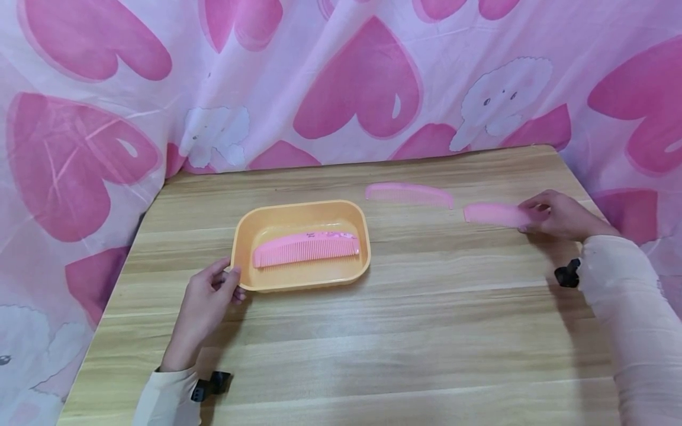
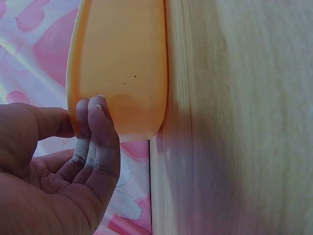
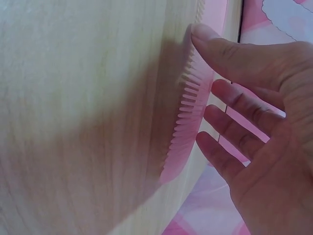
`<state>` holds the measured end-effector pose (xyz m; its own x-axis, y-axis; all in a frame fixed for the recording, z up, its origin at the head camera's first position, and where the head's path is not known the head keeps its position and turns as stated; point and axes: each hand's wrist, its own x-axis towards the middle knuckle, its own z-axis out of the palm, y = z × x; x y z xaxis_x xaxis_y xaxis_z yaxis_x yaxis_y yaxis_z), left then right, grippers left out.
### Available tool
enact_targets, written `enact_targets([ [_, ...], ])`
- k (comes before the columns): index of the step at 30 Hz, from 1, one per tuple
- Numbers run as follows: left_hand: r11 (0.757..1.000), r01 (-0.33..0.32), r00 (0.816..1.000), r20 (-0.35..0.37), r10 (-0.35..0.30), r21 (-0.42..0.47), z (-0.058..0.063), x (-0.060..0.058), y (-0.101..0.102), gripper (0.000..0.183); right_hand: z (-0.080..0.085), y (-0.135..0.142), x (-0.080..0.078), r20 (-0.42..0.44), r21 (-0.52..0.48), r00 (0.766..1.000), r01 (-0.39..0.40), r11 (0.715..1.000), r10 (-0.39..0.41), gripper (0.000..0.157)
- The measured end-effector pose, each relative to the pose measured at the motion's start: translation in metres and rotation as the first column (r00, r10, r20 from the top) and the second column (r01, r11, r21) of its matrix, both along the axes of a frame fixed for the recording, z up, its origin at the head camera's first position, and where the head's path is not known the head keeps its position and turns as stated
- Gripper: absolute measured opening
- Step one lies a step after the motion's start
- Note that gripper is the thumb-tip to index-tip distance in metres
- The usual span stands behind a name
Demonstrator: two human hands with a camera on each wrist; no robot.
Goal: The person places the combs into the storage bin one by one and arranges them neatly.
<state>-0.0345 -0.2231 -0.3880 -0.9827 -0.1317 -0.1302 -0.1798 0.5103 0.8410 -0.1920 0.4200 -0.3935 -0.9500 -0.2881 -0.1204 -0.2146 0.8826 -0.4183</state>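
Observation:
A yellow-orange plastic basin [image 1: 301, 284] stands at the left middle of the table with a pink comb [image 1: 306, 248] lying in it. My left hand [image 1: 208, 302] grips its near left corner. In the left wrist view, thumb and fingers hold the basin's wall [image 2: 120, 54]. At the far right, my right hand [image 1: 565, 216] has hold of the right end of another pink comb [image 1: 490, 215]. The right wrist view shows the thumb [image 3: 208, 36] over the toothed side and the other fingertips along the comb's back. A third pink comb [image 1: 410, 192] lies farther back, between basin and right hand.
The wood-grain table [image 1: 373, 355] ends at the back against a pink heart-print cloth [image 1: 357, 83], which also hangs along both sides. A small black device [image 1: 568, 273] sits at the right wrist, and another black device [image 1: 210, 386] at the left.

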Motion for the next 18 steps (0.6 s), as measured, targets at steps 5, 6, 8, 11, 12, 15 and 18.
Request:
enact_targets([
  [5,1.000,0.002,1.000,-0.005,-0.002,0.001,-0.001,0.000,0.000,0.044,-0.002,0.002,-0.001,0.011,0.003,1.000,0.011,1.000,-0.011,0.058],
  [6,1.000,0.003,1.000,-0.005,-0.003,0.002,0.000,0.000,0.000,0.044,-0.002,0.002,-0.001,0.012,0.003,1.000,0.012,1.000,-0.012,0.058],
  [8,1.000,0.005,1.000,-0.006,-0.005,0.001,-0.001,0.000,0.000,0.044,-0.003,0.002,-0.001,0.004,-0.002,1.000,0.005,1.000,-0.005,0.057],
  [11,1.000,0.006,1.000,-0.007,-0.006,-0.003,-0.001,0.000,0.000,0.044,-0.003,0.001,0.000,-0.018,-0.009,1.000,-0.013,1.000,0.012,0.054],
  [12,1.000,0.005,1.000,-0.005,-0.005,-0.003,-0.001,0.000,0.000,0.044,-0.003,0.000,0.000,-0.028,-0.011,0.999,-0.018,1.000,0.018,0.053],
  [15,1.000,0.002,1.000,-0.003,-0.002,-0.002,0.000,0.000,0.000,0.044,-0.003,-0.005,0.001,-0.039,-0.015,0.999,-0.030,0.999,0.029,0.051],
  [18,1.000,0.000,1.000,0.000,0.000,0.009,0.000,0.000,0.001,0.043,-0.002,-0.011,0.001,-0.031,-0.016,0.999,-0.036,0.999,0.036,0.051],
])
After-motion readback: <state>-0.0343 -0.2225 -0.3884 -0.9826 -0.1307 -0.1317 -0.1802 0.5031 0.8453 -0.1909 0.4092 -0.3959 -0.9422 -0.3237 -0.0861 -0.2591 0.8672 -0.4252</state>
